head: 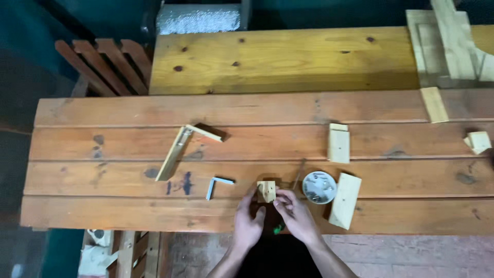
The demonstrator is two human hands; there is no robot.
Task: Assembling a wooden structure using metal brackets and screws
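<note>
- Near the front edge of the brown wooden table [103,170], I am watching both hands working on a small wood block [266,190].
- My view is showing the left hand [248,226] touching the block's left side — fingers curling round it, holding it.
- The right hand [297,217] is pinching something tiny just beside the block; I cannot tell what.
- A round white dish [319,187] is sitting just right of the block, with a thin nail [298,175] lying between them.
- A metal corner bracket [216,185] is lying to the left, well apart.
</note>
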